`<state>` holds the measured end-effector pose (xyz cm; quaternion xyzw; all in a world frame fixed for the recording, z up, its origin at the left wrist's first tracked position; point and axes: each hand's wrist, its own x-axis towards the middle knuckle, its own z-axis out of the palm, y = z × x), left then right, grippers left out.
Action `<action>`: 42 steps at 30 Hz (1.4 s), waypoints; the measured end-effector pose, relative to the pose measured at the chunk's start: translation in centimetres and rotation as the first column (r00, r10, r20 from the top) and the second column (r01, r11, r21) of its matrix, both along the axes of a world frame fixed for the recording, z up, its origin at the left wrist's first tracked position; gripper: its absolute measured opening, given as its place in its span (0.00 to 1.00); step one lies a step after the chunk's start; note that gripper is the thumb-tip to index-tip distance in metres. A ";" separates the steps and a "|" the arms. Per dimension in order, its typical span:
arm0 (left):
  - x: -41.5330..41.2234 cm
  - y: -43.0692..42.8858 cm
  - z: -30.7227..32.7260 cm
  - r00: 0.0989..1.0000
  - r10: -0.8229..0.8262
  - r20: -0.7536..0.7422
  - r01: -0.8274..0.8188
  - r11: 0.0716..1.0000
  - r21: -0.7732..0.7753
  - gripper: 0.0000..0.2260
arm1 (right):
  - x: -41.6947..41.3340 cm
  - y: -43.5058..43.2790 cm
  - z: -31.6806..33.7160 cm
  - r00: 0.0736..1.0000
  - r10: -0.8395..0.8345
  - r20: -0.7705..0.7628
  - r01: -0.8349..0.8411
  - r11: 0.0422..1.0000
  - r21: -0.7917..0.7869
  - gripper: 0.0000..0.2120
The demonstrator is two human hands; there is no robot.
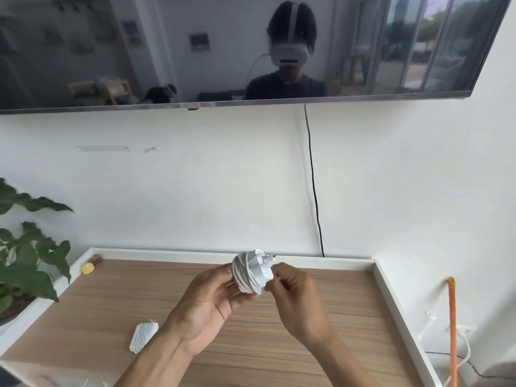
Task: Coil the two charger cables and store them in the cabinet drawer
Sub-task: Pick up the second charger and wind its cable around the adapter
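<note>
A white charger (252, 272) with its cable wound around the plug body is held up above the wooden cabinet top (321, 317). My left hand (208, 305) grips it from the left and below. My right hand (296, 297) pinches the loose cable end at the charger's right side. A second white charger (143, 335), cable wrapped around it, lies on the cabinet top at the lower left, apart from both hands. No drawer is in sight.
A wall-mounted TV (251, 51) hangs above, with a black cord (314, 185) running down the wall. A leafy plant (25, 255) stands at the left edge. A small yellow object (88, 268) sits at the back left corner. An orange stick (453, 331) leans at the right.
</note>
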<state>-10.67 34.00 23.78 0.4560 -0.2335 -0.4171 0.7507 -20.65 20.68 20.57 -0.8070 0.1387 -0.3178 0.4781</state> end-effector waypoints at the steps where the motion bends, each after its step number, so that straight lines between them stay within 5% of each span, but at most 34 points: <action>1: 0.0 -0.3 0.0 0.998 0.058 -0.011 -0.058 0.998 0.008 0.25 | -0.1 0.3 -0.5 0.999 -0.032 0.007 0.032 0.998 -0.057 0.12; 5: 0.0 -1.2 -0.4 0.960 0.266 0.084 -0.274 0.956 0.102 0.10 | -0.4 0.7 -1.4 0.997 -0.078 -0.017 0.074 0.977 -0.198 0.11; 9: -0.3 -1.3 -0.5 0.939 0.319 0.129 -0.336 0.931 0.143 0.09 | -0.7 0.5 -0.5 0.983 -0.103 -0.154 0.023 0.894 -0.448 0.13; 16: -0.5 -2.3 -0.9 0.794 0.443 0.417 -0.529 0.841 0.115 0.03 | -2.1 0.3 2.4 0.954 -0.109 -0.278 -0.078 0.808 -0.584 0.14; 19: -0.2 -2.0 -1.7 0.679 0.384 0.626 -0.578 0.805 0.132 0.05 | -2.8 0.3 3.9 0.954 -0.117 -0.275 -0.100 0.742 -0.663 0.14; 23: -0.2 -1.6 -1.8 0.689 0.209 0.694 -0.437 0.884 0.167 0.06 | -3.1 -1.0 5.9 0.936 -0.134 -0.325 -0.136 0.715 -0.686 0.13; 29: 0.1 -0.9 -0.8 0.717 0.056 0.695 -0.264 0.944 0.197 0.13 | -3.1 -3.3 7.1 0.945 -0.081 -0.318 -0.103 0.846 -0.523 0.06; 34: 0.1 -0.5 0.2 0.896 -0.129 0.426 0.036 0.975 0.219 0.18 | -2.6 -4.6 6.2 0.956 0.138 -0.259 -0.164 0.983 -0.081 0.05; 38: -0.3 -0.8 0.5 0.964 -0.175 0.199 0.154 0.981 0.116 0.20 | -2.3 -4.2 5.0 0.962 0.245 -0.117 -0.208 0.942 0.263 0.07; 42: -1.2 -1.6 -0.3 0.993 -0.095 0.069 0.092 0.994 0.053 0.27 | -2.0 -2.8 3.5 0.989 0.146 -0.011 -0.125 0.879 0.459 0.11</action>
